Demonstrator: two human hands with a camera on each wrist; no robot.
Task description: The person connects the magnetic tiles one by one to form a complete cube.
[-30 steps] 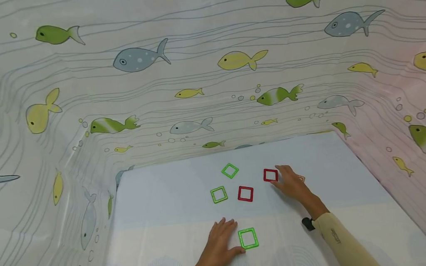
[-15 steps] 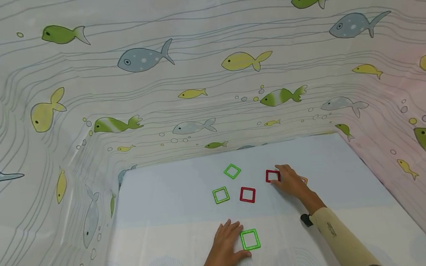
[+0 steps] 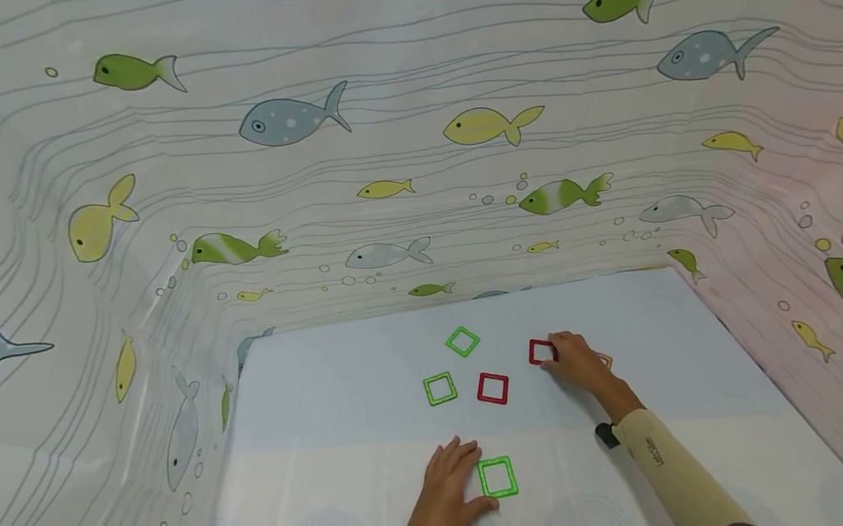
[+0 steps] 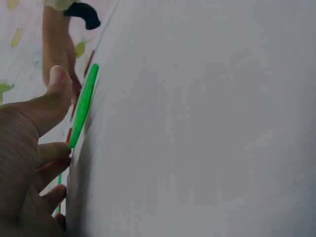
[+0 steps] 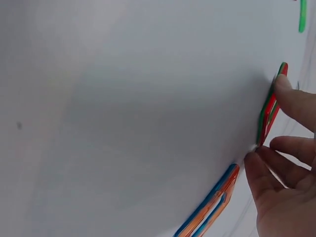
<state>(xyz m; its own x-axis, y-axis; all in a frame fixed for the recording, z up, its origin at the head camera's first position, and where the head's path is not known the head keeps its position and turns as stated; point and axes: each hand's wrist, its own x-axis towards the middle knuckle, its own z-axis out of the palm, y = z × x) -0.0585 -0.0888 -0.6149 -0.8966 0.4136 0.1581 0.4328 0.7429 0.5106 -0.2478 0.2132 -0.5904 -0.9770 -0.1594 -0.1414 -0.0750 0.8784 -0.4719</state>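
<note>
white table (image 3: 314, 403): bore the square frames (image 3: 493, 402)
left hand (image 3: 445, 492): spread wide beside the nearest green frame (image 3: 513, 476)
right hand (image 3: 579, 361): pinched the farther red frame (image 3: 532, 352), perhaps green underneath
orange frame (image 5: 211, 203): lay beside the right hand

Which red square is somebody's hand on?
The farther-back red square, on the right: the right hand has its thumb on it. The nearer red square is untouched.
</note>
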